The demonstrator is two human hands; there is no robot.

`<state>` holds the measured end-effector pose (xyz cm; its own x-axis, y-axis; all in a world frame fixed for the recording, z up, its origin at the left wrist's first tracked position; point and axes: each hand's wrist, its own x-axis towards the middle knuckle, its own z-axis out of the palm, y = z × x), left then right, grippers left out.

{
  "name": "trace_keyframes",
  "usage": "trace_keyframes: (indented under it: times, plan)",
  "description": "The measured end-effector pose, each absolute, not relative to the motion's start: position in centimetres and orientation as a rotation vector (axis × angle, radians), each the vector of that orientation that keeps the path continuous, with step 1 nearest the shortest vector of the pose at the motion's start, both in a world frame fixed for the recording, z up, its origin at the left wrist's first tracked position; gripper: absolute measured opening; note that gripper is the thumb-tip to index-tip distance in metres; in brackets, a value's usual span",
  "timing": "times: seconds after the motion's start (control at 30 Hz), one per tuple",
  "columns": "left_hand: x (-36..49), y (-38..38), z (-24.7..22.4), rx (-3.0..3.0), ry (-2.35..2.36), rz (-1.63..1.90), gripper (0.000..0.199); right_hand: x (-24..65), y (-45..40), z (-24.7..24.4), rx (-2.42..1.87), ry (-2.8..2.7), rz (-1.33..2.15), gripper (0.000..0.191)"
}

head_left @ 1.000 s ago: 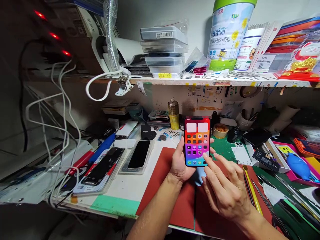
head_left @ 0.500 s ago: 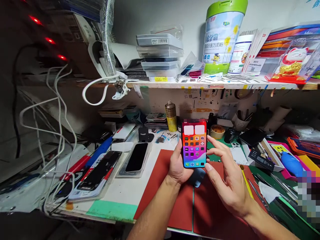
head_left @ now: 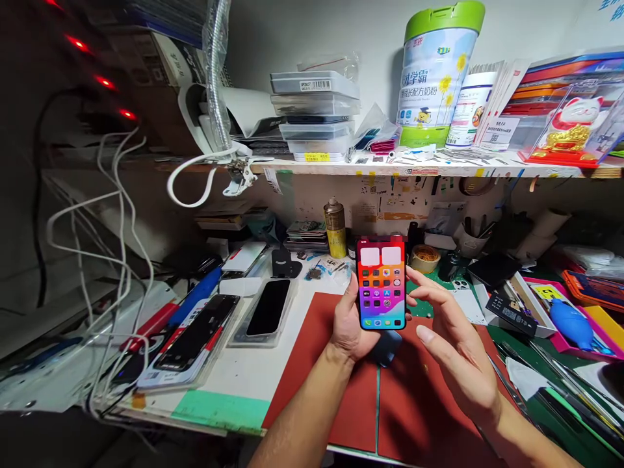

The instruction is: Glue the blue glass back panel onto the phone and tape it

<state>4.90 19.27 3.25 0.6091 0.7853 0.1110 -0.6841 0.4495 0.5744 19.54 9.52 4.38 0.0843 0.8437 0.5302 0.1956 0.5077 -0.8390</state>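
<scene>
A phone (head_left: pixel 382 283) with a lit, colourful home screen stands tilted up in my left hand (head_left: pixel 351 325), whose thumb lies along its left edge. My right hand (head_left: pixel 453 344) hovers just right of the phone, fingers apart and holding nothing; its index fingertip is close to the phone's right edge. Below the phone, a dark blue flat object (head_left: pixel 387 348) rests on the reddish-brown mat (head_left: pixel 341 383), partly hidden by my left hand.
A dark phone (head_left: pixel 268 307) lies on a clear case to the left, beside a packaged part (head_left: pixel 199 333). Tweezers (head_left: pixel 514 383) and a blue blower (head_left: pixel 570 324) are at right. A shelf (head_left: pixel 312 167) with boxes and a tin crosses above.
My right thumb has moved away from the phone's lower right corner, and the right hand has shifted slightly right. The left hand still holds the phone. The whole view has shifted a little.
</scene>
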Motion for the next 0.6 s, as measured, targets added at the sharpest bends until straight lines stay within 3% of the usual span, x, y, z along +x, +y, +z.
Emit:
trace_keyframes:
  times: [0.2, 0.4, 0.53, 0.6]
  plan:
    - [4.9, 19.3, 3.2, 0.675, 0.184, 0.863, 0.074, 19.3, 9.1, 3.6, -1.002, -1.368, 0.595, 0.029]
    - [5.4, 19.1, 3.5, 0.73, 0.182, 0.908, 0.074, 18.9, 8.2, 2.8, -1.257, -1.387, 0.169, 0.026]
    - [6.4, 17.6, 4.1, 0.715, 0.359, 1.077, 0.069, 17.4, 7.3, 2.5, -1.317, -1.485, -0.061, 0.044]
    - [6.8, 16.3, 4.3, 0.717, 0.517, 1.16, 0.08, 16.7, 6.8, 2.1, -1.332, -1.494, 0.018, 0.053]
